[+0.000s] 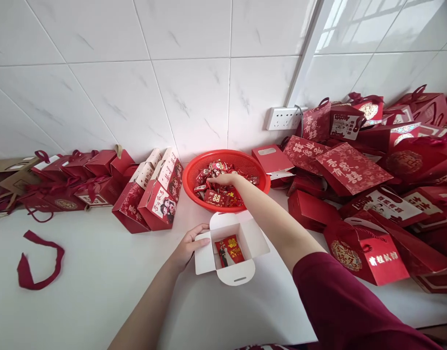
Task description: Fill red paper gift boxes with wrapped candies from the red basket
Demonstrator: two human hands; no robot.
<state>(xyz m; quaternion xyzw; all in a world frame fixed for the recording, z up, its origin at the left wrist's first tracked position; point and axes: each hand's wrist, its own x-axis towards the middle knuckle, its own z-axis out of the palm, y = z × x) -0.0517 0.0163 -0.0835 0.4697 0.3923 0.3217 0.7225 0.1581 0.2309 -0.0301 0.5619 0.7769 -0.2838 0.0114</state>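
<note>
An opened white box [260,238] stands on the white table with its flaps spread. Inside it lies a red packet [229,251] with a printed couple and gold characters. My left hand [190,246] grips the box's left flap between thumb and fingers. Behind the box is a red plastic basket [187,182] holding many small red wrapped pieces. My right hand [223,180] reaches into the basket with fingers down among the pieces; its fingertips are partly hidden, so what they hold cannot be made out.
Two red-and-white boxes [160,201] stand left of the basket, with a row of red gift boxes [99,190] beyond. A dark red ribbon [41,282] lies at the left. Many red boxes [354,167] pile up at the right. A power strip [283,118] is against the tiled wall.
</note>
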